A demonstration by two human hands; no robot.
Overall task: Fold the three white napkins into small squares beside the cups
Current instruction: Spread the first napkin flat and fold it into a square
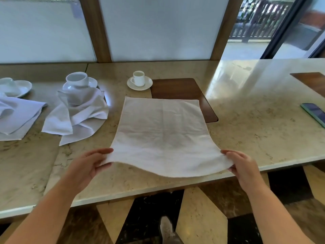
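Note:
A white napkin (pixel 162 132) lies spread flat on the marble table, its far edge over a dark wooden placemat (pixel 177 88). My left hand (pixel 88 164) pinches its near left corner and my right hand (pixel 242 166) pinches its near right corner, so the near edge is lifted and sags between them. A small white cup on a saucer (pixel 139 80) stands just beyond the napkin. A second napkin (pixel 77 118) lies crumpled at the left with a larger cup and saucer (pixel 77 81) on it. The third napkin (pixel 15 115) lies bunched at the far left beside another cup and saucer (pixel 13 87).
A phone (pixel 314 113) lies near the table's right edge, and a second wooden placemat (pixel 311 80) sits at the far right. The table's front edge (pixel 158 189) runs just below my hands. Windows with wooden frames stand behind the table.

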